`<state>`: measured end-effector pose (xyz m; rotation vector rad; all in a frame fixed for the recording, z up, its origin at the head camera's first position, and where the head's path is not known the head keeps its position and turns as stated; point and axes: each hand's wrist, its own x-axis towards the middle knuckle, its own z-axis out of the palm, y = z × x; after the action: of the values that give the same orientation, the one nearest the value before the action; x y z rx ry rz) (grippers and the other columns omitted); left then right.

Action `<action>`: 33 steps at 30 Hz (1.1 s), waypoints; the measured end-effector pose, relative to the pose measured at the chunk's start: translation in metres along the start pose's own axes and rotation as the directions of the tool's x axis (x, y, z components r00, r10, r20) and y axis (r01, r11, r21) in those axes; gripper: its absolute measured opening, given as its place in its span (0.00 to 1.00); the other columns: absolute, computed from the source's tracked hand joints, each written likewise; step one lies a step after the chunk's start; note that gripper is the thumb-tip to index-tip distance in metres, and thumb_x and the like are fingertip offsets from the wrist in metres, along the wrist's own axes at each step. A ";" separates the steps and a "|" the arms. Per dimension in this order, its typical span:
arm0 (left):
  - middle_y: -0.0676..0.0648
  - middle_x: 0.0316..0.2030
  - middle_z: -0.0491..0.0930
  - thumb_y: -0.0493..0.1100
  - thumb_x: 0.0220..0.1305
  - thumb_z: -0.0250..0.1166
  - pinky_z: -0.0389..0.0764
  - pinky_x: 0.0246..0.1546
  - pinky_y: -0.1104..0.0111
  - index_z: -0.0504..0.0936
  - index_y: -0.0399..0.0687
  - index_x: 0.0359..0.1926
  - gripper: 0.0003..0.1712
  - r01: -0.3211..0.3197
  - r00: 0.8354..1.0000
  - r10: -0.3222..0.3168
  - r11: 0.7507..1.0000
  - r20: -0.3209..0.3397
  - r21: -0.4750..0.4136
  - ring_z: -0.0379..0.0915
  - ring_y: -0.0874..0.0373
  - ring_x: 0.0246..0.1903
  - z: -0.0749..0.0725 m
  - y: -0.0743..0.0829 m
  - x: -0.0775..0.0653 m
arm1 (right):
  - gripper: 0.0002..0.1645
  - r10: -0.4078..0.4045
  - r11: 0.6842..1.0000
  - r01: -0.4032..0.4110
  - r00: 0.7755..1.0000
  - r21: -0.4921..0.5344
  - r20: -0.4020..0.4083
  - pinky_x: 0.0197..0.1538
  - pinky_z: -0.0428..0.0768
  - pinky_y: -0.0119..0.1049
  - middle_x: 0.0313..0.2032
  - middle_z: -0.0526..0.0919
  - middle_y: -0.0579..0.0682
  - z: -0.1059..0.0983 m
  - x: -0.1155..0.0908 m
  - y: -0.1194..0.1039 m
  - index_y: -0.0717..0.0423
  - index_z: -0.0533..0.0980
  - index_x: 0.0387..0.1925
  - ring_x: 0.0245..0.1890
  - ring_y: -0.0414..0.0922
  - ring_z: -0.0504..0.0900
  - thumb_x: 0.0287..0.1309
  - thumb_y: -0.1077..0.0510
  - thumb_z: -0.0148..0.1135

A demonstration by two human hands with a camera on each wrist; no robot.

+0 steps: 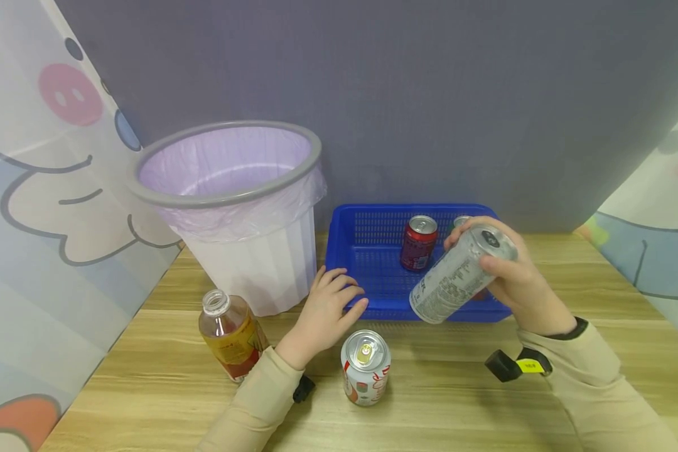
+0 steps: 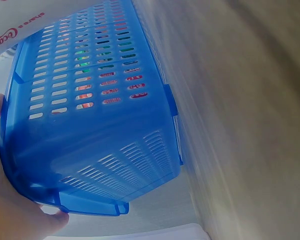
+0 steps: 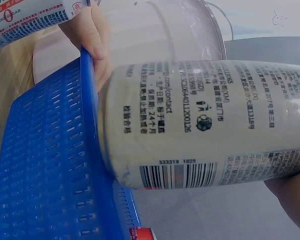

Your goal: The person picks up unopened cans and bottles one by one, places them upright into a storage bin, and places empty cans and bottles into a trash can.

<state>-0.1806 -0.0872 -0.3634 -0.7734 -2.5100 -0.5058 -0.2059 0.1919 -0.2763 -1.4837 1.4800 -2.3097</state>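
Note:
A tall silver can (image 1: pixel 452 274) is in my right hand (image 1: pixel 511 273), tilted above the front right part of a blue plastic basket (image 1: pixel 367 314). Fingers and thumb wrap the can near its upper end; its printed side and barcode fill the right wrist view. My left hand (image 1: pixel 330 307) holds the basket's front left corner, its fingers bent over the rim in the left wrist view. Inside the basket a red can (image 1: pixel 419 243) stands upright. Another can (image 1: pixel 462 221) behind my right hand is mostly hidden. A white and red Coca-Cola can (image 1: pixel 366 367) stands before the basket.
Left of the basket stands a white bin (image 1: pixel 248 263) with a grey rim and a purple liner. An uncapped bottle (image 1: pixel 234 336) with reddish-brown contents is beside my left forearm. A grey panel (image 1: pixel 407 100) rises behind the wooden table (image 1: pixel 429 408).

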 end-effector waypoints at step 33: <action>0.51 0.41 0.80 0.52 0.65 0.55 0.58 0.62 0.40 0.83 0.50 0.38 0.14 0.001 1.000 -0.001 1.000 -0.004 -0.003 0.68 0.47 0.57 -0.003 0.004 -0.001 | 0.12 -0.060 0.993 0.087 0.960 0.086 -0.274 0.45 0.77 0.34 0.42 0.81 0.55 0.001 -0.003 0.017 0.64 0.74 0.45 0.46 0.47 0.79 0.59 0.64 0.57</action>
<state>-0.1768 -0.0860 -0.3611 -0.7714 -2.5065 -0.5108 -0.2109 0.1832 -0.2899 -1.2595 1.3615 -2.6785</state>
